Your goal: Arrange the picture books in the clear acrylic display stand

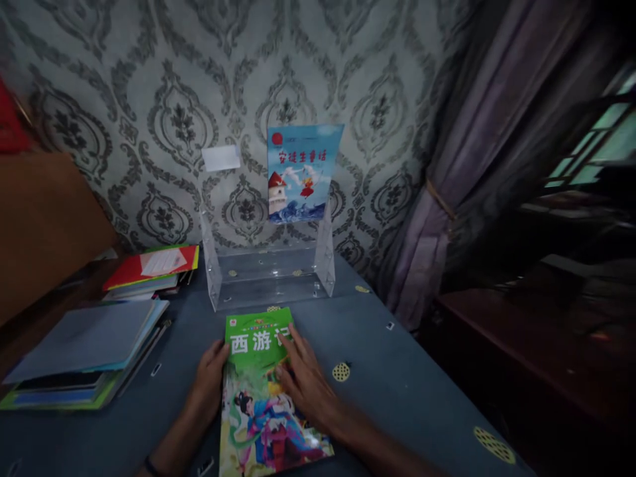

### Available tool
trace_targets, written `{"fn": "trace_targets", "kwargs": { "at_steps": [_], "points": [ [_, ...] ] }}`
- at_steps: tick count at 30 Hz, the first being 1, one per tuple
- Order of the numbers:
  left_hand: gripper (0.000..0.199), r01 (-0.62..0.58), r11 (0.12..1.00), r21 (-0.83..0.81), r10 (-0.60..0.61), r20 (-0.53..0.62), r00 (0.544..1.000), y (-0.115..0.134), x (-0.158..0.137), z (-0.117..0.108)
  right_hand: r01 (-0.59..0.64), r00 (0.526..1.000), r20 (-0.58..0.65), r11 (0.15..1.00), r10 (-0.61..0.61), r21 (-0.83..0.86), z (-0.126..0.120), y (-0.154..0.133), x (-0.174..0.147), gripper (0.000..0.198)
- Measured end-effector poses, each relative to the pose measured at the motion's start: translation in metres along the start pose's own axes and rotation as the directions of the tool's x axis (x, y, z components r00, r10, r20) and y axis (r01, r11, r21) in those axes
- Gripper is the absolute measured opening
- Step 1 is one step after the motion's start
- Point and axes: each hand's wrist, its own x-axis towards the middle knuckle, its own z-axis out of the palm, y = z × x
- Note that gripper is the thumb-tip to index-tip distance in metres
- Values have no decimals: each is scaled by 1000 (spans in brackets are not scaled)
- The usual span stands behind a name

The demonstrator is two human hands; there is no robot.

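A green picture book [271,391] with white Chinese characters on its cover lies at the front of the table. My left hand [207,377] grips its left edge, the thumb by the cover and the other fingers mostly hidden. Across the upper right of the cover rests my right hand [303,374], its fingers stretched out and spread. Just behind the book is a clear plastic rack [271,281] with upright side panels. A blue book [304,173] with red characters stands at the rack's upper right, and a pale blank card [221,158] shows at its upper left.
To the left lie a stack of books and folders [89,338] and a pile topped by a red one [156,262]. Behind them is a brown box [47,232]. A tied curtain [432,218] hangs past the right edge of the blue tabletop [392,391].
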Motion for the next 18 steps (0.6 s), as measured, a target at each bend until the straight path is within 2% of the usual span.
{"fn": "trace_targets", "kwargs": {
  "at_steps": [1, 3, 5, 8, 10, 13, 16, 18],
  "points": [
    [56, 64, 996, -60, -63, 25, 998, 3, -2, 4, -11, 1000, -7, 999, 11, 33, -1, -1, -1, 61],
    [53, 124, 981, -149, -107, 115, 988, 13, -8, 14, -34, 998, -45, 994, 39, 106, -1, -3, -2, 64],
    [48, 131, 972, -196, -100, 160, 982, 27, -13, 24, -64, 992, -98, 979, 84, 192, -3, -4, 1, 69],
    [45, 84, 969, -232, -49, 150, 987, 51, -21, 42, -114, 967, -181, 939, 180, 323, -12, -7, 13, 73],
    [49, 2, 970, -244, 37, 157, 987, 68, -25, 53, -83, 946, -262, 924, 191, 374, -24, -12, 26, 70],
    [57, -198, 953, -229, 233, 134, 963, 89, -26, 65, 48, 896, -426, 926, 126, 376, -45, -23, 48, 62],
    [60, -442, 889, -115, 449, 36, 893, 99, -20, 68, 112, 843, -530, 932, 94, 344, -59, -33, 61, 56],
    [63, -541, 841, -2, 541, -13, 841, 96, -14, 66, 113, 829, -552, 941, 87, 318, -59, -34, 64, 54]
  ]
}}
